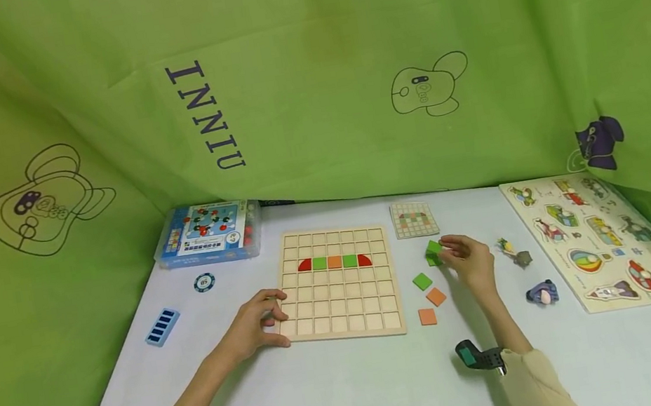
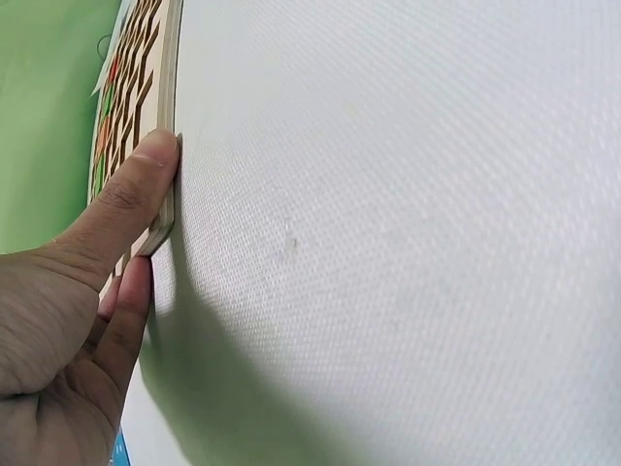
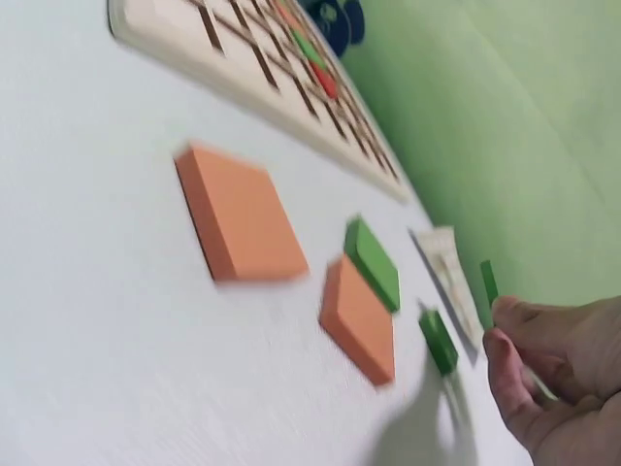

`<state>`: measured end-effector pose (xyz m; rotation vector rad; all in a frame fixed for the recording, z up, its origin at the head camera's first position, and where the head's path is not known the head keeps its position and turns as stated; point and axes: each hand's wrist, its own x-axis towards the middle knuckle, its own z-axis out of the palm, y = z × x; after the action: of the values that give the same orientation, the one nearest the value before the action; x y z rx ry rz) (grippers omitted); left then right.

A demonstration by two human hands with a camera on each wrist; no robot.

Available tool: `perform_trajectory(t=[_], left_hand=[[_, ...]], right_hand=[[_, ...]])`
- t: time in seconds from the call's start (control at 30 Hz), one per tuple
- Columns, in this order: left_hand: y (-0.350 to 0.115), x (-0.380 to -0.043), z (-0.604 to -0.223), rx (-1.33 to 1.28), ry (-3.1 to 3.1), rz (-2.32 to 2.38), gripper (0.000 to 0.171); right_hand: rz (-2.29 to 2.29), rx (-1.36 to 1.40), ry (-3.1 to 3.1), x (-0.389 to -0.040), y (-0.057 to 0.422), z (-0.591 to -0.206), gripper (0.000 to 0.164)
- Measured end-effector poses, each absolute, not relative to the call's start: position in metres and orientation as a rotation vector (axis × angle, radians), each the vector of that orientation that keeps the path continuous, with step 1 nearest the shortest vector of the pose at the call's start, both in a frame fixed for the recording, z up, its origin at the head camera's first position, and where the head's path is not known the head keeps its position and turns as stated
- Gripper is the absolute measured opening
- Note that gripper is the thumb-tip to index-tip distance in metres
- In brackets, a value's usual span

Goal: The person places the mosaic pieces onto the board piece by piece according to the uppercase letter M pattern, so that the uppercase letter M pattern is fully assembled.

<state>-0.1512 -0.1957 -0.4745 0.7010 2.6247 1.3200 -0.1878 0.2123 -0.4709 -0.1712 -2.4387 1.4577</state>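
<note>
Here, right grip (image 1: 472,263) pinches green tile (image 1: 435,247).

The left hand (image 2: 63,316) touches a gridded board (image 2: 162,92) (thumb (image 2: 128,192) at edge).

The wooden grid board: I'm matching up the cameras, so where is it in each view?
Head: the wooden grid board sits just below the picture's centre.
Left wrist: upper left, steeply foreshortened, touched by the left hand.
Right wrist: top, left of centre, its edge slanting down rightward.
Shared landmark: the green cloth.
</note>
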Motion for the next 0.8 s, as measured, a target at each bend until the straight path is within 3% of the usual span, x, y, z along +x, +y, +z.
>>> perform_trajectory(t=[0.8], left_hand=[[-0.196, -0.151, -0.474, 0.719, 2.624, 1.305, 0.032]], right_hand=[[1.604, 0.288, -2.44, -0.174, 0.073, -0.48, 0.027]])
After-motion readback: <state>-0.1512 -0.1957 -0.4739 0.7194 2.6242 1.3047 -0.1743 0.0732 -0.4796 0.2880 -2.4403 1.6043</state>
